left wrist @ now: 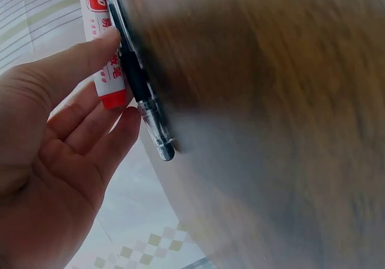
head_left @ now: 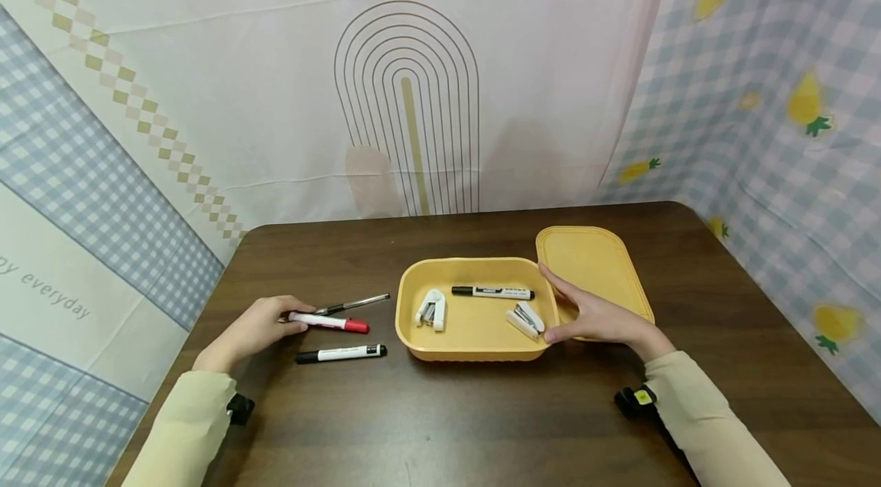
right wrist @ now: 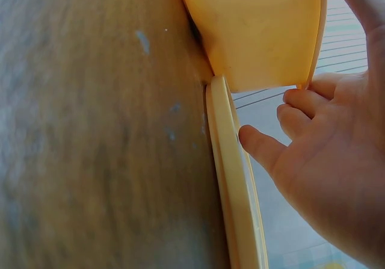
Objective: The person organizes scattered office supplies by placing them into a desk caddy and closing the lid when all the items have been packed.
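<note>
My left hand (head_left: 258,328) pinches a red-capped whiteboard marker (head_left: 329,321) between thumb and fingers, over the left of the table. A clear pen with a black grip (left wrist: 133,76) lies right alongside that marker, close to the thumb. Just in front is a black-capped marker (head_left: 342,353), apart from the hand. My right hand (head_left: 599,316) rests at the right end of a yellow box (head_left: 475,355), thumb and forefinger spread along its rim. Inside the box are another black marker (head_left: 492,292) and two small white staplers, one at the left (head_left: 431,311), one at the right (head_left: 526,319).
A yellow lid (head_left: 592,265) lies flat on the brown table (head_left: 440,426), behind and beneath the right hand, against the box's right end. Patterned cloth (head_left: 537,89) hangs beyond the table's back edge and along both sides.
</note>
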{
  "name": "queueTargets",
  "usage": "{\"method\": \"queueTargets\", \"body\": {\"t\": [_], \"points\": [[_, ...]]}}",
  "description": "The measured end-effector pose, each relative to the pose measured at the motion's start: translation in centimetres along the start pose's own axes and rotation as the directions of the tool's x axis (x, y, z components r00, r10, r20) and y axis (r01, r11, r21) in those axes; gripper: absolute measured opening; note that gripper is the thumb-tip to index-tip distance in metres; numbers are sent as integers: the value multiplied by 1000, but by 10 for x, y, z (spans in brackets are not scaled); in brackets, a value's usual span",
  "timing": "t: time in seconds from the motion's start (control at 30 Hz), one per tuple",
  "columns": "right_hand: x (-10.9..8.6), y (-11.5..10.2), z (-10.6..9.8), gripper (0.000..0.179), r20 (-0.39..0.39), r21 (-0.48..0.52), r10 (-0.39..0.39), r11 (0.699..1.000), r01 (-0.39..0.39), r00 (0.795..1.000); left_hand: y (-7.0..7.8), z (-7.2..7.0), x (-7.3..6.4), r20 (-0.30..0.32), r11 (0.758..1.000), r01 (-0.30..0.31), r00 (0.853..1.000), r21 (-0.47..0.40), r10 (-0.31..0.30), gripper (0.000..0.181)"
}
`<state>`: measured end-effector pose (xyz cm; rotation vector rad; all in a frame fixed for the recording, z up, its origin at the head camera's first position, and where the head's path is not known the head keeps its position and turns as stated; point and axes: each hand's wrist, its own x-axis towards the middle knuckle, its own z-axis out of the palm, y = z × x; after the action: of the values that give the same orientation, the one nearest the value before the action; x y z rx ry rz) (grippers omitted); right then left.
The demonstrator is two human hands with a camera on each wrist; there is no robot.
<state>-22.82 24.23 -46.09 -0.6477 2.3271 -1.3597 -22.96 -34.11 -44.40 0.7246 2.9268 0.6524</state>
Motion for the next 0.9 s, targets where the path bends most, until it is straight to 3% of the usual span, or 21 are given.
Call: {"method": "queueTargets", "body": {"t": [0.6,0.9], "points": [[1,1,-1,114,4,5,8,1000,-8,1000,-2,-13,-4,-54,999,-36,998,7,36,19],[1,-1,-1,114,7,12,8,1000,-8,1000,5,-27,-4,-66,999,11,998,-46,-14,23]]}}
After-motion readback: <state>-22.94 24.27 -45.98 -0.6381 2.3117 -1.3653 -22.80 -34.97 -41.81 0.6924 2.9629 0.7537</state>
